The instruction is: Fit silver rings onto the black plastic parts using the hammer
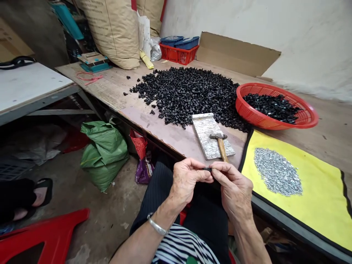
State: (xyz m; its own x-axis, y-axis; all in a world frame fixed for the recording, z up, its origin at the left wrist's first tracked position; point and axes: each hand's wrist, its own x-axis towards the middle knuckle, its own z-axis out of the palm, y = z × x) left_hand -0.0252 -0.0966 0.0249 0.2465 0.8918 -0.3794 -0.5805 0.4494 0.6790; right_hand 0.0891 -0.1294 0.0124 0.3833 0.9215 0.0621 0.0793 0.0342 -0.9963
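Between my fingertips, in front of the table edge, is a small black plastic part [208, 169], mostly covered by the fingers. My left hand [189, 179] pinches it from one side, and my right hand [233, 183] grips its other end. Just beyond them a hammer [221, 145] with a wooden handle rests on a worn silvery metal plate [202, 134]. A wide heap of similar black parts [189, 95] covers the table behind the plate. To the right, many small shiny metal washers [277, 170] lie on a yellow cloth [316, 194] with a black border.
A red plastic basket [310, 110] holding more black parts stands at the right. Large paper sacks [115, 33], a red crate with blue trays [178, 54] and a cardboard sheet [233, 55] line the back. Green sack [104, 154] and red stool [55, 234] occupy the floor at left; a person's foot [41, 194] shows there.
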